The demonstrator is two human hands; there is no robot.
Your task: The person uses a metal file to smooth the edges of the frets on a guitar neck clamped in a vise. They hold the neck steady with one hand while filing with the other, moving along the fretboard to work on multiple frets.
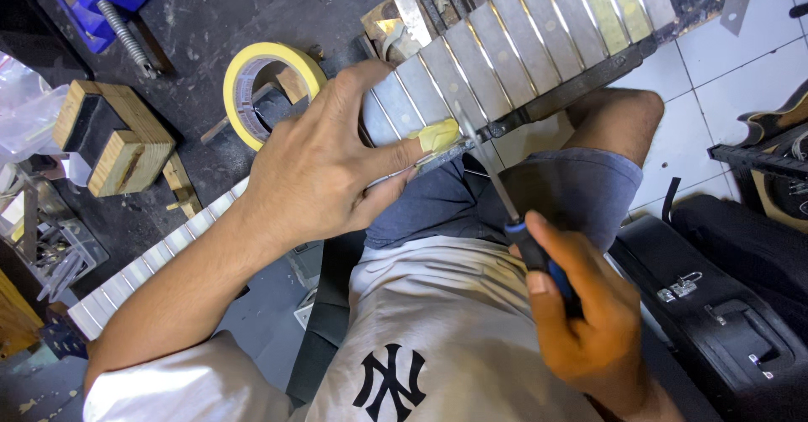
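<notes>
A guitar neck (539,26) with taped-over fretboard sections and bare metal frets lies across the dark workbench (252,10). My left hand (328,169) presses down on its near end, fingers spread; one fingertip is wrapped in yellow tape (438,133). My right hand (581,321) grips the blue and black handle of a thin metal tool (488,174), a file or screwdriver. Its tip touches the neck's edge right beside my taped finger.
A yellow masking tape roll (268,90) sits by my left hand. A wooden block (114,136) and a blue vise (109,1) are at the left. A second taped neck (143,262) lies at lower left. A black case (724,321) stands on the tiled floor at right.
</notes>
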